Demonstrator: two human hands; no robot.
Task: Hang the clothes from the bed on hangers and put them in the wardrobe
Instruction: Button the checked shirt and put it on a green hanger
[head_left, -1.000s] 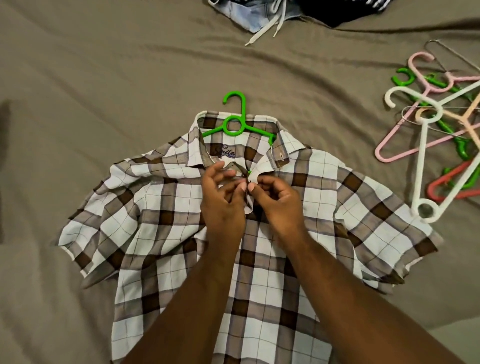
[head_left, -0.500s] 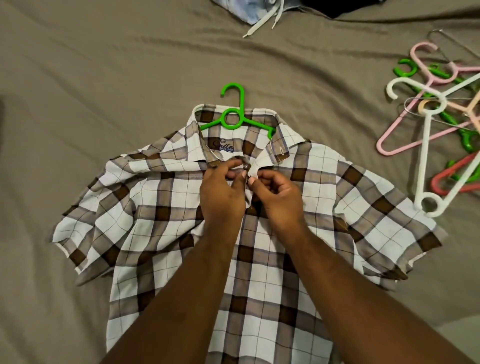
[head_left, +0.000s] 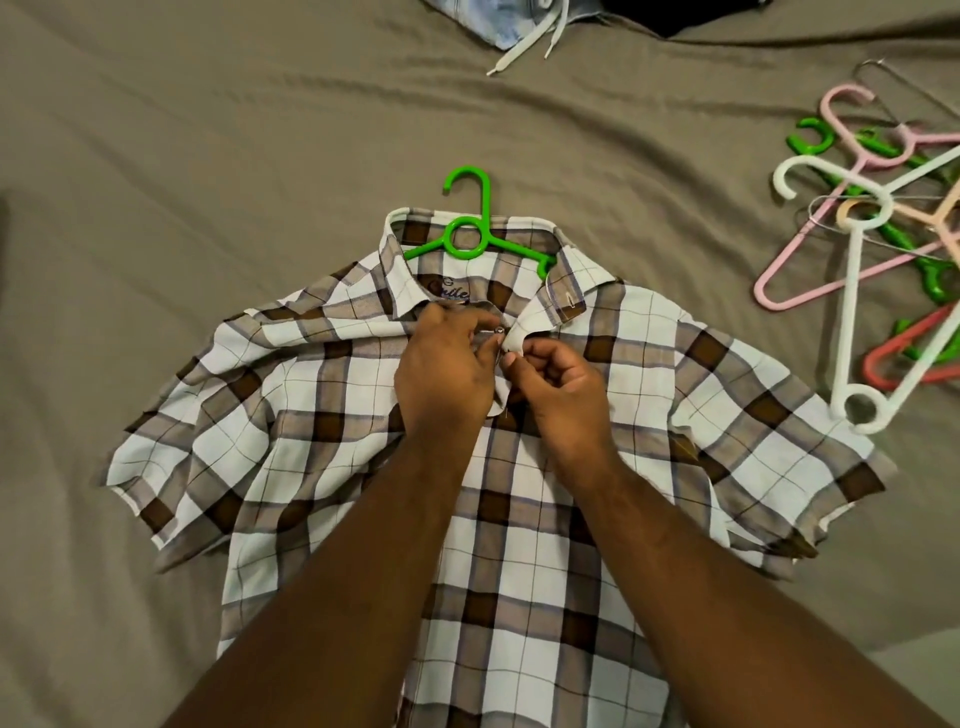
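Plaid shirt (head_left: 649, 426) flat on bed (head_left: 208, 182), collar away from you, green hanger (head_left: 480, 228) inside, your left hand (head_left: 441, 374) and right hand (head_left: 558, 379) pinching its placket at the top button (head_left: 500, 328).

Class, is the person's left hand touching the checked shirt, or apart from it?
Touching. The head view shows the left hand pinching the front edge of the checked shirt just below its collar, with no gap.

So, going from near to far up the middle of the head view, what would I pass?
The plaid shirt, left hand and right hand pinching its placket, green hanger in the collar, bed sheet, light blue garment with white drawstrings.
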